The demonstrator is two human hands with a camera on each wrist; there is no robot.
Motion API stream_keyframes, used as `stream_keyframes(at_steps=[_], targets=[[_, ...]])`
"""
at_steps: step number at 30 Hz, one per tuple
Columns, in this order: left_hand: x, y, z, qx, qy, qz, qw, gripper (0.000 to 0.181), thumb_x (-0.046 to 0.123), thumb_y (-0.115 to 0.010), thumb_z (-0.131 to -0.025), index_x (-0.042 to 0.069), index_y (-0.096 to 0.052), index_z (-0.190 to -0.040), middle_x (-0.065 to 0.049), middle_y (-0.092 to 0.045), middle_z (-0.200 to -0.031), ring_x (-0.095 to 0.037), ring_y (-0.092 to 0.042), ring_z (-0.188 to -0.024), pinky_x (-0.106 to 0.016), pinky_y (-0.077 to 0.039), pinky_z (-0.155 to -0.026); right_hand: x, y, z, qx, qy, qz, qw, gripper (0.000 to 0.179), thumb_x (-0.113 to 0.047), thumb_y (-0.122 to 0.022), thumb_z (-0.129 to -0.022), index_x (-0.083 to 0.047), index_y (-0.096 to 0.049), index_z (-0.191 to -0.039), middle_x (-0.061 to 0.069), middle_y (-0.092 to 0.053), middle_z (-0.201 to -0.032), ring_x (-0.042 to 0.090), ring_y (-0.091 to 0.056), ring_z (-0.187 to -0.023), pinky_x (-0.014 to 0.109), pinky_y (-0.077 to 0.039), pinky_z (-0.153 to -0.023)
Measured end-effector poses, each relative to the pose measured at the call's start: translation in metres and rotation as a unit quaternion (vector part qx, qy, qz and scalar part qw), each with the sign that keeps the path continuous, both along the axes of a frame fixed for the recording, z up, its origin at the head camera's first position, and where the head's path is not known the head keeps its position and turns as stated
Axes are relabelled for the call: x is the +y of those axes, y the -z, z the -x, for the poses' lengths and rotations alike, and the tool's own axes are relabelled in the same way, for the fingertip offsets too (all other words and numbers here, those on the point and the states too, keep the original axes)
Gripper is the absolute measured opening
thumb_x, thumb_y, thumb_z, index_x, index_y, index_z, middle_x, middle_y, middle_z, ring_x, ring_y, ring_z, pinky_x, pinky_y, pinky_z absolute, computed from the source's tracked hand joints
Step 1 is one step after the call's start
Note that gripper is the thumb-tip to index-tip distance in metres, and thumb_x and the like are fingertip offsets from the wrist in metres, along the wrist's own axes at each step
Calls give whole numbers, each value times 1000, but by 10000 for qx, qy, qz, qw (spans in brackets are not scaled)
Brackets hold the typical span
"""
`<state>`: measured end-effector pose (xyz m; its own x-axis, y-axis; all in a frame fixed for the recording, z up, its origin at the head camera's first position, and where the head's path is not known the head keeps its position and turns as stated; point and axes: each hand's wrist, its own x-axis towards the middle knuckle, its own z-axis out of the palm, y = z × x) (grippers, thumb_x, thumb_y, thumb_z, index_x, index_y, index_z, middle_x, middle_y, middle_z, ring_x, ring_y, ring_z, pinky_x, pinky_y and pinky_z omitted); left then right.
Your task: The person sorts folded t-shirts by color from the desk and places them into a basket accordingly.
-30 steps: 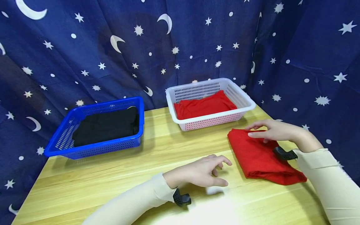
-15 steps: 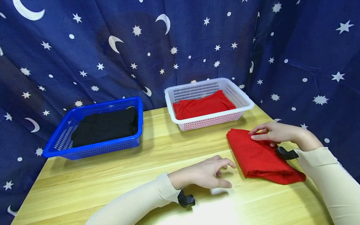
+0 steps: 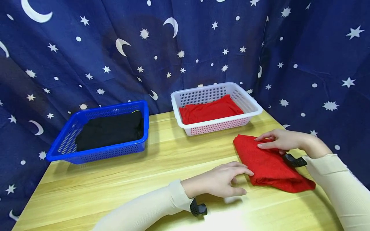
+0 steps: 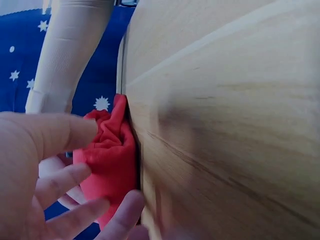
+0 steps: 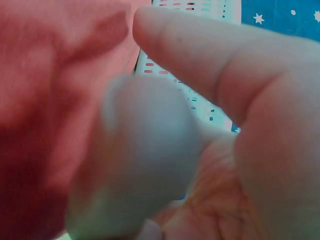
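A folded red cloth (image 3: 264,163) lies on the right part of the wooden table. On its upper right part rests my right hand (image 3: 284,141), fingers loosely bent over the fabric; the right wrist view shows the thumb and a finger close to the red cloth (image 5: 45,100). My left hand (image 3: 221,179) hovers low over the table at the cloth's left side. Its fingers are spread and relaxed, the index fingertip at the cloth's edge; whether it touches, I cannot tell. In the left wrist view the cloth (image 4: 107,165) shows beyond the left fingers, its folded layers facing the camera.
A white basket (image 3: 224,121) with red fabric (image 3: 211,110) inside stands at the back, just beyond the folded cloth. At the left is a blue basket (image 3: 108,150) holding black fabric (image 3: 111,131). A dark blue curtain (image 3: 162,38) with stars hangs behind the wooden table (image 3: 173,154).
My left hand has moved right, up to the left edge of the folded red cloth. The right hand has shifted only slightly on the cloth, which stays in place.
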<state>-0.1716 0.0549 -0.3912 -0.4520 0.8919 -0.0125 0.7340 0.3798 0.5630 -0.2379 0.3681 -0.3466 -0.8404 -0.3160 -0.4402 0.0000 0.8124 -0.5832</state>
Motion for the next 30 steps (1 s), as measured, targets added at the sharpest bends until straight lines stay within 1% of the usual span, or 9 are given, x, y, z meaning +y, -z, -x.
stream_keyframes(at_steps=[3,6,8,10,13,17,20,27,30], targets=[[5,-1,-3,553,11,44,9985,53,32,-72,-103,25,-57,-153,3,-49,-161,9,-60,-91,-6,-41,-89,1,2,-2,-43,-1,12,10000,64,-34,-69,-104,5,-52,-153,-5,-43,-65,11,-45,-53,23,-42,-53],[10,-3,-6,1068,91,106,9942,53,31,-70,-103,27,-56,-154,4,-46,-166,6,-62,-121,-9,-41,-106,1,2,-3,-69,17,-6,10000,66,-36,-70,-104,4,-52,-153,-7,-39,-61,11,-44,-52,23,-41,-53],[13,-4,-8,1283,215,205,9913,55,32,-68,-104,29,-53,-157,5,-41,-171,1,-51,-144,-15,-38,-117,0,2,-3,-65,37,-19,10000,67,-36,-71,-103,4,-52,-153,-7,-38,-60,11,-43,-52,22,-41,-53],[16,-4,-9,1420,382,353,9885,56,31,-65,-106,31,-51,-160,7,-37,-173,-5,-39,-157,-19,-36,-122,-1,2,-3,-80,55,-33,9999,68,-37,-71,-103,3,-52,-154,-7,-38,-59,10,-43,-53,22,-41,-54],[18,-2,-10,1578,500,633,9842,57,35,-65,-106,35,-49,-161,10,-35,-174,-5,-44,-154,-22,-43,-117,-3,2,-3,-105,33,22,9999,69,-37,-71,-103,3,-51,-155,-6,-40,-61,11,-43,-53,23,-42,-54],[18,-1,-10,1776,403,1024,9779,58,41,-67,-104,42,-49,-159,16,-36,-172,-7,-54,-142,-24,-53,-96,-6,1,-2,-119,-15,96,9999,68,-35,-71,-103,3,-49,-155,-3,-45,-67,11,-44,-53,23,-43,-54],[19,0,-11,2024,295,1288,9704,58,46,-68,-103,46,-47,-158,20,-35,-171,-8,-57,-132,-26,-51,-85,-6,1,-1,-83,-48,119,9999,67,-35,-71,-103,2,-50,-155,-2,-48,-72,11,-44,-52,23,-42,-53],[14,0,-12,2794,125,1538,9477,53,52,-68,-102,47,-50,-151,23,-43,-161,-7,-61,-106,-28,-46,-80,-8,-1,0,-89,-256,309,9992,46,-35,-66,-107,-13,-50,-144,0,-46,-68,12,-44,-50,23,-38,-51],[7,0,-11,2961,79,1468,9438,47,50,-70,-101,44,-54,-145,22,-49,-152,-7,-61,-96,-28,-43,-77,-7,-2,-3,-168,-284,431,9985,39,-34,-66,-107,-15,-52,-138,1,-48,-72,12,-44,-50,23,-37,-50]])
